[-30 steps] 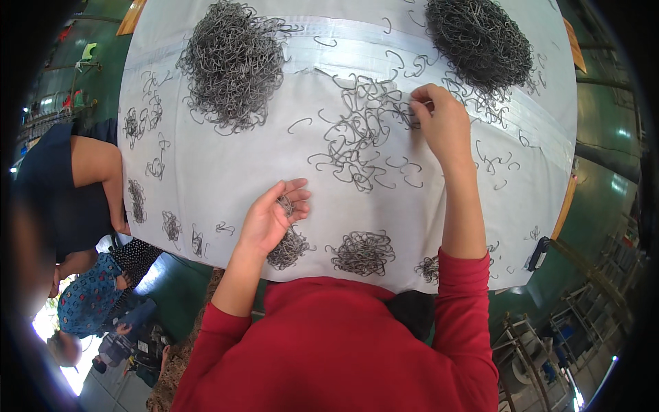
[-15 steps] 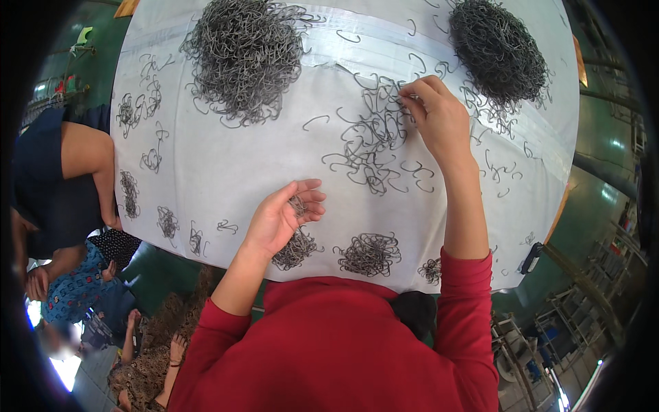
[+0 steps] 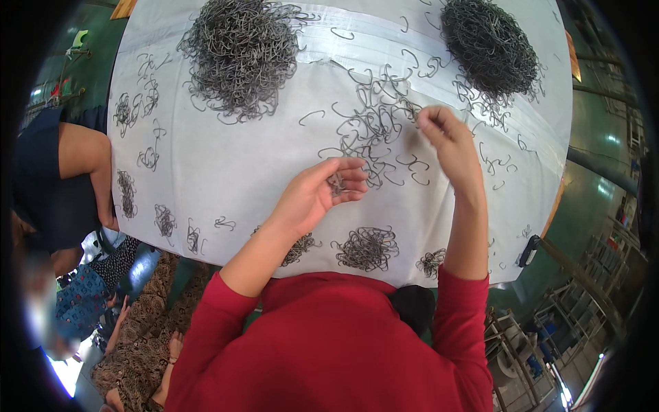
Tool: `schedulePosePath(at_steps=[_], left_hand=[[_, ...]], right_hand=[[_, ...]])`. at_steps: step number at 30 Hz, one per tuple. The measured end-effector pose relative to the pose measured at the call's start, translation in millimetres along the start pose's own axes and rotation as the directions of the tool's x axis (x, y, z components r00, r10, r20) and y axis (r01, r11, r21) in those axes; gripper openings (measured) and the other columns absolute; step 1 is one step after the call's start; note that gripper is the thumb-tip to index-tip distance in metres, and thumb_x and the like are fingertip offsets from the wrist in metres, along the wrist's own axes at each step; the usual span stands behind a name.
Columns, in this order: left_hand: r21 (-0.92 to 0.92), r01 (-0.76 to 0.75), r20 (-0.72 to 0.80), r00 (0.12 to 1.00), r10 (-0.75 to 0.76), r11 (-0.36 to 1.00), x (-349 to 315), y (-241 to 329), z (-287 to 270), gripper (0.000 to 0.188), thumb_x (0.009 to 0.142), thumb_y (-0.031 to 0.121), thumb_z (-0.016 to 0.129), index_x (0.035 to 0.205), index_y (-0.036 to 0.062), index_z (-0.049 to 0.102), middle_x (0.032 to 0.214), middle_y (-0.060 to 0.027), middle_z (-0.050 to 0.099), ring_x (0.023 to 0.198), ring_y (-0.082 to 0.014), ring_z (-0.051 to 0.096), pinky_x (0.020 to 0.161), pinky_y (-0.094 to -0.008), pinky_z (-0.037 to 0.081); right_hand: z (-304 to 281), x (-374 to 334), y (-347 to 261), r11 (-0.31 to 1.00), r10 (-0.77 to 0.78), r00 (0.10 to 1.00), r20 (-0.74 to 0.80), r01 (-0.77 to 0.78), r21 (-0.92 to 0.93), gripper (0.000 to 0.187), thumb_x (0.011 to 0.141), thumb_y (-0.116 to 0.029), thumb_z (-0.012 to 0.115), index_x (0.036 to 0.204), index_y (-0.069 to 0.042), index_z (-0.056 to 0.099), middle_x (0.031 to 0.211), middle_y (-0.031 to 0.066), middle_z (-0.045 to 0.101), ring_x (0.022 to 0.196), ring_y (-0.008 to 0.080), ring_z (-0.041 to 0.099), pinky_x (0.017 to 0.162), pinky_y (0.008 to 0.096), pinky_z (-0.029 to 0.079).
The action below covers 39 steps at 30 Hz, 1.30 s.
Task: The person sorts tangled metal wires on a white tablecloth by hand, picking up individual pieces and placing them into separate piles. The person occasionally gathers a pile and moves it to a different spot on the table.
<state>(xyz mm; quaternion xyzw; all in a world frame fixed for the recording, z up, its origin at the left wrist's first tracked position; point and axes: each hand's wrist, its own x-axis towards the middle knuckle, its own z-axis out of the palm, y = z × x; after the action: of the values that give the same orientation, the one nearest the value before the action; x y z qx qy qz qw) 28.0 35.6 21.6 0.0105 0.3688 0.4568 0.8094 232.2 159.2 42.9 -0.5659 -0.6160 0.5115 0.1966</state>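
Note:
My left hand (image 3: 310, 199) is cupped palm-up above the middle of the table, its fingers curled round a small bunch of grey wire hooks (image 3: 335, 183). To its right, my right hand (image 3: 449, 147) hangs just off the right edge of a loose scatter of curved wire hooks (image 3: 374, 127). Thumb and fingertips of that hand are pinched together; whatever is between them is too small to make out. Below my left forearm lies a small heap of hooks (image 3: 299, 251), partly covered by the arm.
Two large hook piles, a left one (image 3: 240, 62) and a darker right one (image 3: 489, 49), stand at the far side of the white-covered table (image 3: 226, 161). Small heaps (image 3: 367, 248) line the near edge, beside a black object (image 3: 529, 251) at right. Other people (image 3: 58, 178) are at the left.
My left hand has moved right and away from me, toward the scattered hooks, with its bunch. My right hand has drawn back from the scatter, toward me and slightly right.

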Motion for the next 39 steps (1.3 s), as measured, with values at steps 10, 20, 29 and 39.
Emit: schedulePosePath(at_steps=[10,20,29,39], left_hand=[[-0.106,0.069,-0.074,0.994,-0.077,0.992,21,-20,32,0.035,0.096,0.025,0.041,0.115,-0.0016,0.052,0.1,-0.0101,0.06,0.092,-0.0212,0.059,0.08,-0.032,0.049],[-0.11,-0.064,-0.2,0.979,0.041,0.992,0,-16,-9,0.032,0.095,0.023,0.043,0.112,-0.0014,0.053,0.095,-0.0097,0.06,0.089,-0.0213,0.059,0.079,-0.0324,0.05],[-0.101,-0.093,-0.204,0.976,0.071,0.991,5,-16,-13,0.032,0.096,0.023,0.041,0.112,-0.002,0.052,0.092,-0.0107,0.06,0.087,-0.0229,0.058,0.077,-0.0329,0.051],[-0.055,-0.067,-0.229,0.972,0.053,0.996,3,-17,-15,0.033,0.096,0.023,0.039,0.113,-0.0027,0.051,0.092,-0.012,0.06,0.084,-0.0237,0.06,0.076,-0.0336,0.051]], right_hand=[[-62,-4,55,0.816,-0.35,0.846,-0.402,0.065,-0.574,0.036,0.083,-0.017,0.061,0.115,-0.002,0.055,0.121,0.0179,0.051,0.114,0.0345,0.047,0.095,0.0409,0.039],[-70,-34,50,0.733,-0.139,0.984,-0.112,0.026,-0.68,0.048,0.082,-0.026,0.061,0.124,-0.004,0.051,0.13,0.0157,0.047,0.118,0.0317,0.047,0.097,0.0435,0.037],[-7,-1,47,0.695,-0.401,0.901,-0.166,0.181,-0.696,0.057,0.084,-0.035,0.059,0.131,-0.006,0.043,0.142,0.0209,0.031,0.134,0.0338,0.026,0.108,0.0507,0.021],[-33,-44,76,0.763,-0.202,0.931,-0.305,-0.045,-0.645,0.054,0.087,-0.031,0.057,0.133,-0.008,0.041,0.144,0.0163,0.029,0.135,0.0332,0.024,0.105,0.0582,0.02]])
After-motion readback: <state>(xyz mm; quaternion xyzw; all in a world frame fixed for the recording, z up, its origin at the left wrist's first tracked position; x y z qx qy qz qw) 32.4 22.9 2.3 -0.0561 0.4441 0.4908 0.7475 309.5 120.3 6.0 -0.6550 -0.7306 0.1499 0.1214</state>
